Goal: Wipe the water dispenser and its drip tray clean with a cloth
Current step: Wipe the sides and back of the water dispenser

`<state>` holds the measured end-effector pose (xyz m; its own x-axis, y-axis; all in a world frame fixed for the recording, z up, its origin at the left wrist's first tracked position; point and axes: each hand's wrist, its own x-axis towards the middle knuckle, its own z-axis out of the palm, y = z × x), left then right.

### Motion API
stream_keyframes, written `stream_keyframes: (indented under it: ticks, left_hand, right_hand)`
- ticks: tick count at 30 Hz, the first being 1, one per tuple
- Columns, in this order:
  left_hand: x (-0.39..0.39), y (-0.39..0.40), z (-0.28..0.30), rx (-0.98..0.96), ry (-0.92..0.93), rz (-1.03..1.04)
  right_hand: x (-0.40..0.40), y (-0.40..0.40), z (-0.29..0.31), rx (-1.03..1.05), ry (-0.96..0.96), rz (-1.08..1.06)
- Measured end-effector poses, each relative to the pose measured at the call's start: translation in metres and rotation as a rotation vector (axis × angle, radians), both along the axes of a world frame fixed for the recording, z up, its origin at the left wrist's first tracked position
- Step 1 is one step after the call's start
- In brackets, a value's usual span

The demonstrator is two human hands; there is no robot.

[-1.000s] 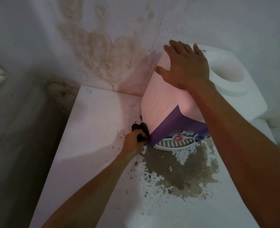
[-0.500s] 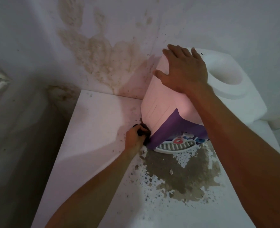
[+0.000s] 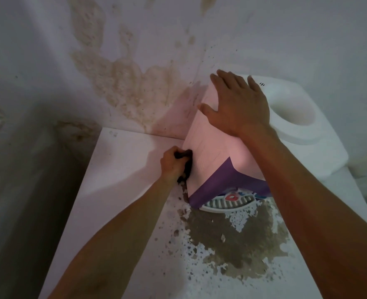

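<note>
1 cloth [image 3: 183,164], 1 water dispenser [image 3: 210,152], 2 hands.

left hand [image 3: 171,166] with dark cloth [image 3: 185,164] moved further back along dispenser's side [image 3: 202,160]

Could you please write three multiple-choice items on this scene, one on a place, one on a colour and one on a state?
1. Where does the dark crumpled cloth touch the white and purple tabletop water dispenser?
A. its round top opening
B. its pale side panel
C. its drip tray

2. What colour is the band round the dispenser's lower front?
A. purple
B. green
C. orange

3. How does the right hand lie on the dispenser?
A. clenched in a fist
B. pinching a tap
C. flat, fingers spread

Answers: 1 B, the left hand grips the cloth against the side panel, apart from the white slotted drip tray. 2 A, the band above the tray is purple. 3 C, its straight fingers rest on the top edge.
</note>
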<state>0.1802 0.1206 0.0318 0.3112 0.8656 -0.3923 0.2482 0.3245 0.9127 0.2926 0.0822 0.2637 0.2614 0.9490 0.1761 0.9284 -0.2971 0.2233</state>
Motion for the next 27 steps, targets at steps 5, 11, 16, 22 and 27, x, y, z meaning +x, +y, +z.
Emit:
stream_keyframes:
  ticks: [5, 11, 16, 22, 27]
  left_hand:
    - [0.025, 0.041, 0.013, -0.006, -0.072, 0.068]
    - [0.014, 0.022, -0.028, 0.002, 0.026, -0.030]
    - [0.014, 0.042, -0.022, -0.081, -0.016, -0.058]
    - [0.036, 0.069, -0.013, -0.153, -0.120, 0.036]
    - [0.023, 0.060, -0.007, -0.091, -0.089, -0.037]
  right_hand:
    - [0.000, 0.000, -0.001, 0.008, 0.001, -0.015]
    - [-0.001, 0.000, -0.002, 0.017, 0.012, -0.018]
    - [-0.001, -0.001, -0.003, 0.039, 0.015, -0.017]
    - [0.001, 0.000, -0.006, 0.066, 0.003, -0.013]
    - [0.002, 0.001, -0.006, 0.077, 0.017, -0.021]
